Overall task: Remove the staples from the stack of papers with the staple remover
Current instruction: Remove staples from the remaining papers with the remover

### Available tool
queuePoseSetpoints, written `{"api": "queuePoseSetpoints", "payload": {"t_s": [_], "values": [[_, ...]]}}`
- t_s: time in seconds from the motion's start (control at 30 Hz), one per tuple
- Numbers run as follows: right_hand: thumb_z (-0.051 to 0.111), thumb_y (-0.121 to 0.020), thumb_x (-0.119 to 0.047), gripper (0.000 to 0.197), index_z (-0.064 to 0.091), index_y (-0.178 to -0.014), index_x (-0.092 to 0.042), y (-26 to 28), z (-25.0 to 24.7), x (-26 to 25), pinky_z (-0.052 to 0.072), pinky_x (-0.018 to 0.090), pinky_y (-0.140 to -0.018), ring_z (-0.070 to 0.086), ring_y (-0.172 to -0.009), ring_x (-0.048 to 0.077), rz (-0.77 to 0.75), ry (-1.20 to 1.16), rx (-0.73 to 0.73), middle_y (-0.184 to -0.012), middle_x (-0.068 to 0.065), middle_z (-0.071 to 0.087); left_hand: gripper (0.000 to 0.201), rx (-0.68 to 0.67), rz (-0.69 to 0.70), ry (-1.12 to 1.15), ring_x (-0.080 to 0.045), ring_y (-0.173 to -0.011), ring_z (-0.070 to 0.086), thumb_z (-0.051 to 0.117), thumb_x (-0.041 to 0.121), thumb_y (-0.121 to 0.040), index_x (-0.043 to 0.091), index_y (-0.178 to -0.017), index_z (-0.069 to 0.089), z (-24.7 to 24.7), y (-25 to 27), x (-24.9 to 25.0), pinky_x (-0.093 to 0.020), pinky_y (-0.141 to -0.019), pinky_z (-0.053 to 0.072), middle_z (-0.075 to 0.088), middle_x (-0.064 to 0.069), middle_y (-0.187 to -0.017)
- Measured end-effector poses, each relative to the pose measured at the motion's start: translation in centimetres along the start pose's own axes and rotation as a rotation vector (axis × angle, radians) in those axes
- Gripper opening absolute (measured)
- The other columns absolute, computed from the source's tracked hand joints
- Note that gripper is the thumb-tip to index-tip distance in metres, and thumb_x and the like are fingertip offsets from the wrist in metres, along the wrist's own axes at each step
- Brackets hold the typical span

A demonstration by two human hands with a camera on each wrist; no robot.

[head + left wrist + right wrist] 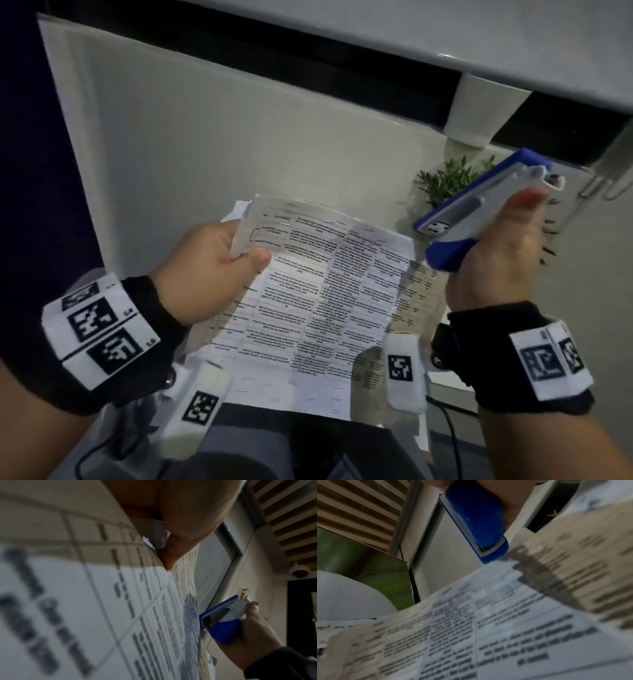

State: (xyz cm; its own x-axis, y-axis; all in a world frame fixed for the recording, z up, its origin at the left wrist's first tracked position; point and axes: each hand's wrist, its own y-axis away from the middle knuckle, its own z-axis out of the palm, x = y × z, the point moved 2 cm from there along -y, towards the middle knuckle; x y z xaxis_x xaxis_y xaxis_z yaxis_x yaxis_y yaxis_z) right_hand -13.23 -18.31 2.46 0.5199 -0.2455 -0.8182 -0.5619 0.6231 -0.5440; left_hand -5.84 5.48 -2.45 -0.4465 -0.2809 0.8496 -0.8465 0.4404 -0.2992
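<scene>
left hand (209,270) pinches papers (329,294); right hand (503,260) grips staple remover (479,212).

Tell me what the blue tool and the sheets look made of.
Tool: apparently blue plastic shell, smooth and matte, over a pale grey body; a brighter strip along the blue part in the right wrist view may be metal, too blurred to confirm. Right hand grips it.
Sheets: thin white printed paper, matte; they curl and bend where the left hand pinches them.
</scene>
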Motion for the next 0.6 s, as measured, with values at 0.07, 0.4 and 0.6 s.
{"api": "queuePoseSetpoints", "payload": {"t_s": [0.07, 0.4, 0.6], "values": [[0.029, -0.073, -0.062, 0.041, 0.052, -0.095, -0.037, 0.1, 0.2, 0.0, 0.049, 0.013, -0.071, 0.062, -0.076, -0.012, 0.002, 0.020, 0.016, -0.079, -0.032, 0.063, 0.027, 0.001, 0.045, -0.012, 0.022, -0.088, 0.056, 0.056, 0.019, -0.092, 0.045, -0.086, 0.060, 0.5, 0.5, 0.7, 0.000, -0.066, 0.041, 0.058, 0.045, -0.077], [0.033, -0.088, -0.060, 0.037, 0.057, -0.085, -0.032, 0.0, -0.3, 0.3, 0.050, 0.028, -0.065, 0.060, -0.063, 0.002, 0.023, -0.023, 0.061, -0.062, -0.020, 0.060, 0.023, 0.037, 0.204, -0.006, 0.018, -0.091, 0.057, 0.051, 0.033, -0.080, 0.050, -0.093, 0.058, 2.2, 2.1, 2.4, 0.003, -0.072, 0.040, 0.058, 0.047, -0.088], [0.042, -0.052, -0.094, 0.070, 0.057, -0.081, -0.032, -0.3, -0.4, 1.0, 0.052, 0.031, -0.063, 0.060, -0.065, 0.010, 0.076, 0.008, 0.030, -0.063, -0.015, 0.059, 0.026, 0.026, 0.215, -0.028, 0.014, -0.091, 0.058, 0.049, 0.029, -0.082, 0.047, -0.097, 0.061, 2.6, 2.1, 2.2, 0.001, -0.073, 0.040, 0.060, 0.042, -0.093]]}}
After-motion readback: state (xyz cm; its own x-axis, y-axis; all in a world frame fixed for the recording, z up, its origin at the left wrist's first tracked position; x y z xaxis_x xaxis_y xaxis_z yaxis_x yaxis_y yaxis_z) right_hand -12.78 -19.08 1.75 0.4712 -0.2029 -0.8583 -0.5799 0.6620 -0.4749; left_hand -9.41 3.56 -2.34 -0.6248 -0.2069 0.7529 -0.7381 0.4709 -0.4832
